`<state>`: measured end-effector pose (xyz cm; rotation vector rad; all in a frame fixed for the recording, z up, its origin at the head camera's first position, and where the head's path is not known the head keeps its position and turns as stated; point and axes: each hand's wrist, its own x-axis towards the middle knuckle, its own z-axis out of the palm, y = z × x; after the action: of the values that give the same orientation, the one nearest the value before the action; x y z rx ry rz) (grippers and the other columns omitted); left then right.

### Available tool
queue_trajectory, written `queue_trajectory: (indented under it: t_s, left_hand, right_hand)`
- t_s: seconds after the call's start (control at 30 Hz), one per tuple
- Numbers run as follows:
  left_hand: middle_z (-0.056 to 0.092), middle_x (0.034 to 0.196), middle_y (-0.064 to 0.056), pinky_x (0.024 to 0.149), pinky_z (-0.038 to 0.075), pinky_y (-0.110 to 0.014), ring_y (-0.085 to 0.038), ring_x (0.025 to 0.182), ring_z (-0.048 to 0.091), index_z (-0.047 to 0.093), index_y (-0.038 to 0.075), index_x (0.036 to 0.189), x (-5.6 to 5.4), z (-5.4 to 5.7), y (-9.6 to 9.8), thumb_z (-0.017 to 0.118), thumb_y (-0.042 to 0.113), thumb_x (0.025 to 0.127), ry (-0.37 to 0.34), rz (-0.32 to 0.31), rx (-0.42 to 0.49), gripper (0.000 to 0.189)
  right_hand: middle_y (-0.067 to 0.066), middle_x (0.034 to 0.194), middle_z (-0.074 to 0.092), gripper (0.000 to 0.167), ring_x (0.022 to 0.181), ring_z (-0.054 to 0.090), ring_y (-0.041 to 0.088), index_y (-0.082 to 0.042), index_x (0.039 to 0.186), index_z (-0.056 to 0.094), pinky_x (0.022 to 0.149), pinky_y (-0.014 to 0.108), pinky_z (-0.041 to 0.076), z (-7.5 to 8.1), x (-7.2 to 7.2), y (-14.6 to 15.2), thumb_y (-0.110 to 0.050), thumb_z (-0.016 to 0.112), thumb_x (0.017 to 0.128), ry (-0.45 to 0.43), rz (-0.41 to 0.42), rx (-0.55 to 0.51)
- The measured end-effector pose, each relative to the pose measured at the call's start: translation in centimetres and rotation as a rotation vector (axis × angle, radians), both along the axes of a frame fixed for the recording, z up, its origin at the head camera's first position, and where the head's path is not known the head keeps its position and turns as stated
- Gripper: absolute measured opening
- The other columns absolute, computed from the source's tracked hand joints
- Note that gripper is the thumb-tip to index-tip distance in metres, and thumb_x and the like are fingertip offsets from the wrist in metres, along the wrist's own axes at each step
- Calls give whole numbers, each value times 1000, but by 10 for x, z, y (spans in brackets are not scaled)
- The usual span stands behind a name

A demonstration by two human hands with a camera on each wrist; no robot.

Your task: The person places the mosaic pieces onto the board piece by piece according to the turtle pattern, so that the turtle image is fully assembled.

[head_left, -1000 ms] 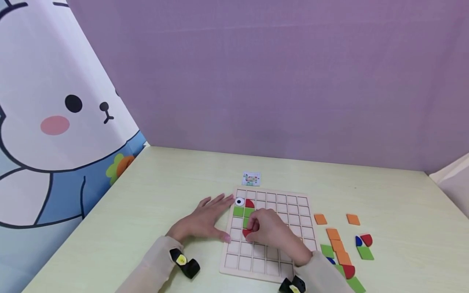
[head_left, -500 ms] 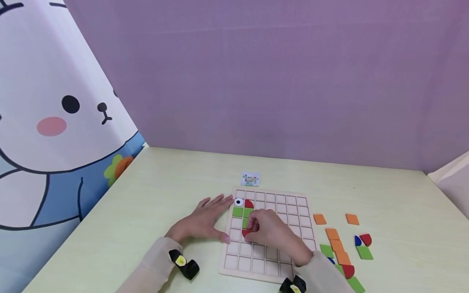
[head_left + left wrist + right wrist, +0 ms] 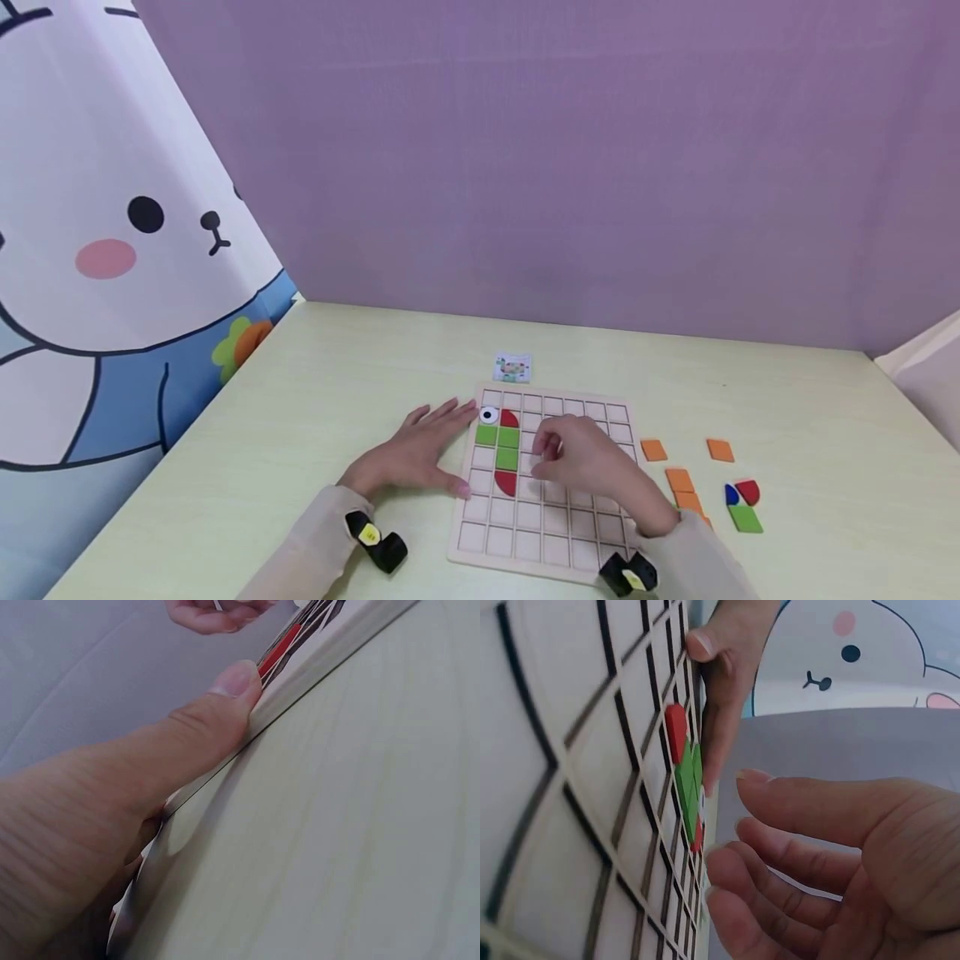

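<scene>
A wooden grid board [image 3: 480, 553] lies on the table. Along its left edge rests my left hand [image 3: 417, 448], fingers spread, the thumb on the rim. Over the middle of the board hovers my right hand [image 3: 581, 457]; in the right wrist view its fingers are loosely bent and nothing lies between them. Set in the left columns are a white eye piece [image 3: 488, 415], an upper red quarter-round piece [image 3: 509, 418], several green squares [image 3: 507, 459] and a lower red quarter-round piece [image 3: 506, 483]. In the right wrist view the lower red piece [image 3: 676, 731] sits in its cell.
A small picture card [image 3: 512, 367] lies behind the board. Right of it are several orange squares [image 3: 679, 481], a green square [image 3: 746, 519], a blue piece [image 3: 732, 495] and a red quarter-round piece [image 3: 748, 492]. The right sleeve [image 3: 693, 558] covers part of the table there.
My right hand has let go of the lower red quarter-round piece and moved right, away from it. Its sleeve now hides some loose pieces. The left hand has stayed at the edge.
</scene>
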<state>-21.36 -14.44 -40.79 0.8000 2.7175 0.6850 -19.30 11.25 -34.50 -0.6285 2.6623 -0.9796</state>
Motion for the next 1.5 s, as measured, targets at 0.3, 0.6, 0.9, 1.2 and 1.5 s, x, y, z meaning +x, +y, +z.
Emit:
queue_trajectory:
  t_s: [0.3, 0.6, 0.9, 1.2, 1.5]
  left_hand:
    - [15, 161, 4, 117, 4, -54, -23, 149, 5, 18, 19, 154, 0, -4, 1, 70, 65, 71, -6, -7, -3, 108]
    - [14, 161, 5, 118, 3, -53, -23, 149, 4, 17, 20, 154, -1, 1, -1, 70, 66, 71, -1, 4, -10, 109]
    - [15, 160, 4, 118, 3, -54, -24, 149, 6, 19, 20, 153, 0, 2, -1, 69, 67, 70, 4, 1, 5, 108]
    - [15, 160, 5, 118, 4, -53, -22, 149, 6, 19, 20, 154, 1, 1, -1, 69, 67, 70, 0, 7, -16, 109]
    - [15, 161, 4, 117, 4, -54, -24, 149, 6, 18, 20, 154, 1, 2, 0, 69, 67, 70, 0, -3, -16, 108]
  right_hand:
    - [-2, 71, 57, 15, 66, 50, 13, -10, 79, 61, 59, 25, 42, 4, -7, 28, -6, 75, 76, 7, -31, 34]
    - [0, 75, 58, 15, 66, 51, 13, -7, 85, 62, 57, 24, 42, 10, -13, 63, -8, 75, 78, 22, -89, 86]
    - [0, 78, 58, 9, 70, 51, 15, -7, 87, 62, 57, 24, 42, 10, -14, 99, -6, 69, 83, 33, -103, 142]
    - [0, 79, 59, 12, 72, 52, 15, -7, 89, 63, 57, 22, 45, 5, -11, 140, -5, 70, 80, 43, -131, 203]
    - [1, 84, 61, 17, 76, 55, 16, -4, 94, 62, 57, 23, 48, 6, -11, 183, -6, 72, 80, 8, -213, 290]
